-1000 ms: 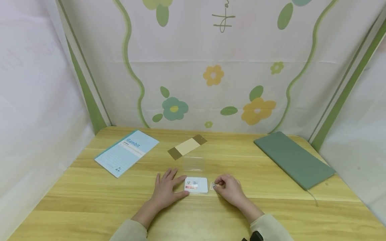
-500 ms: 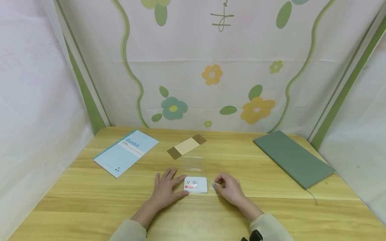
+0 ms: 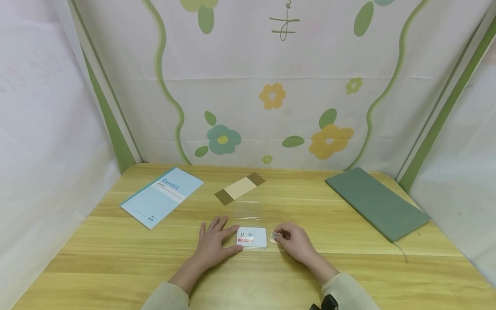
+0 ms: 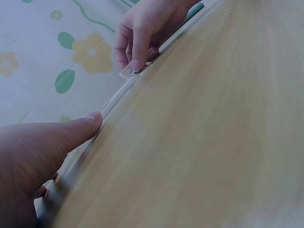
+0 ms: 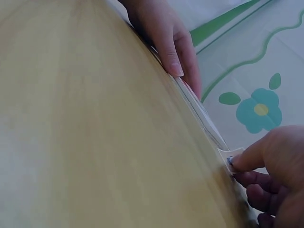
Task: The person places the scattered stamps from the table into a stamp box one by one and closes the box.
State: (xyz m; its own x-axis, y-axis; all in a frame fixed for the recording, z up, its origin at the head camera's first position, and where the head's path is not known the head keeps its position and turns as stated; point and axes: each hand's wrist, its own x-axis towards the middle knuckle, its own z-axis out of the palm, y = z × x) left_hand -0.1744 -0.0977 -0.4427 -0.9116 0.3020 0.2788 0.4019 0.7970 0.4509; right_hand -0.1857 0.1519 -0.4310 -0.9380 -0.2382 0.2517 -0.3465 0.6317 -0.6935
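Observation:
A white card (image 3: pixel 257 237) with a printed logo and a red strip lies in a shallow clear plastic box (image 3: pixel 255 248) on the table. My left hand (image 3: pixel 212 243) holds this box at its left edge, thumb at the near corner and forefinger at the far one, other fingers spread. To the right of the box, my right hand (image 3: pixel 296 243) pinches a small square sticker-like piece (image 3: pixel 273 237) with a pale border and a dark mark. In the right wrist view, the sticker-like piece (image 5: pixel 231 156) looks tilted and slightly bent under the thumb.
Behind the box lies a clear plastic panel (image 3: pixel 248 210). Farther back is a brown and cream card strip (image 3: pixel 240 189). A light blue notebook (image 3: pixel 162 197) lies at left, a green notebook (image 3: pixel 377 206) at right. Patterned cloth (image 3: pixel 248 64) hangs around the wooden table (image 3: pixel 116 262).
My right fingers have lifted and tilted the small square piece slightly, and they sit a little differently on it. My left hand and the box stay in place.

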